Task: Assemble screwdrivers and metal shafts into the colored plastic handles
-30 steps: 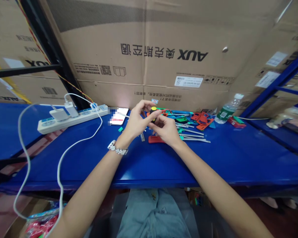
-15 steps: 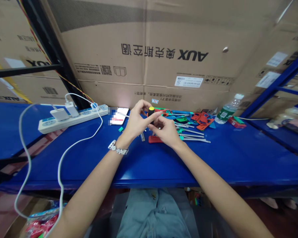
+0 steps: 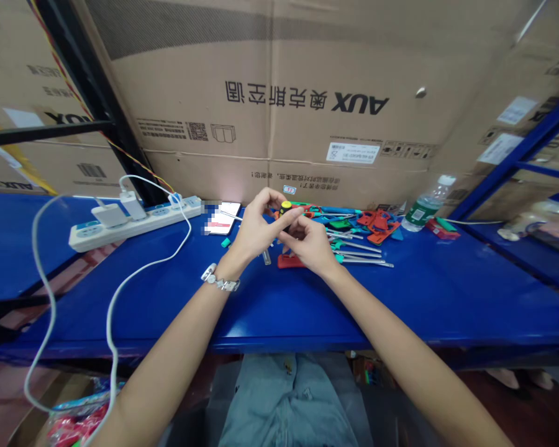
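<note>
A screwdriver (image 3: 286, 207) with a black handle and a yellow top stands roughly upright at the middle of the bench, mostly hidden by fingers. My left hand (image 3: 259, 231) wraps its thumb and fingers around the handle. Just below it on the right, my right hand (image 3: 313, 246) is closed in a pinch near the tool's lower part; what lies between its fingertips is hidden. Behind and beneath the hands lie a red piece (image 3: 289, 262), a small clear strip (image 3: 266, 257) and several metal rods with teal ends (image 3: 368, 262).
Orange-red plastic parts (image 3: 379, 223) lie at the back, near a water bottle (image 3: 422, 211) and a small red box (image 3: 442, 230). A phone (image 3: 226, 217) and a white power strip (image 3: 116, 230) with cables are to the left. A large carton (image 3: 279, 130) backs the blue bench (image 3: 279, 316).
The yellow-topped screwdriver handle has tilted or turned slightly in my left hand, showing its top differently. Both hands stay in nearly the same place.
</note>
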Tool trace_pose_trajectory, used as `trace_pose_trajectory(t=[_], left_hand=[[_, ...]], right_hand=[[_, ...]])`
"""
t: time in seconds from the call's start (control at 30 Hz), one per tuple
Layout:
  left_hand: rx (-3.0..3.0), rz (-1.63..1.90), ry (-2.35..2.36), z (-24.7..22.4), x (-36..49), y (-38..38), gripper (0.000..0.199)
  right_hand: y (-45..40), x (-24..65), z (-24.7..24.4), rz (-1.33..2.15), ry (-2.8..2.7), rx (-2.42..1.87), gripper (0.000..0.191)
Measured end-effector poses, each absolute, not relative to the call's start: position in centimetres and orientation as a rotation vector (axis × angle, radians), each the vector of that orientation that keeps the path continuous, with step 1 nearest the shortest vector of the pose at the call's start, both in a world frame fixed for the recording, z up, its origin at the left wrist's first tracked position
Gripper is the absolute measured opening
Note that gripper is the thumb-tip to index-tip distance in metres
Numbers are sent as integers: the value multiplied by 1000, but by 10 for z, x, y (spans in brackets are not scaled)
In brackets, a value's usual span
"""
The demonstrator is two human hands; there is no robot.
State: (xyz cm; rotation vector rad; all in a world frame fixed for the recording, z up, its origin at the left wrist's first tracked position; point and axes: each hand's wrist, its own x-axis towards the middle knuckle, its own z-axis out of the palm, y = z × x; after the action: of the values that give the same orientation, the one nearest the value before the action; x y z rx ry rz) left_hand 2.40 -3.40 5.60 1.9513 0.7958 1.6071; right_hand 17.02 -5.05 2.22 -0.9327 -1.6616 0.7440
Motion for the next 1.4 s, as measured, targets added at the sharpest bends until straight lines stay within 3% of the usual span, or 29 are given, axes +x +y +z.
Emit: trace_pose_trajectory(t=[0.2,0.47,0.67,0.87,1.07,1.4], left_hand=[[1995,1414,696,59,13,-36,27],[1971,1623,784,56,22,-32,28],[2044,1405,677,60,12,-36,25],[1941,1605,781,57,18,-33,26],[2083,1629,906,53,9,-37,21],[2947,777,1049,18,-9,-58,23]], right_hand=[[-55,181,34,903,-1887,-825,36],[-49,173,22,690,-1669,-958,43],[-54,184,34,832,-1897,-831,32],[-54,178,23,639,-1808,-944,37],[-54,182,20,820,-1779,-928,33],[-44,187,16,951,-1363,-963,51]])
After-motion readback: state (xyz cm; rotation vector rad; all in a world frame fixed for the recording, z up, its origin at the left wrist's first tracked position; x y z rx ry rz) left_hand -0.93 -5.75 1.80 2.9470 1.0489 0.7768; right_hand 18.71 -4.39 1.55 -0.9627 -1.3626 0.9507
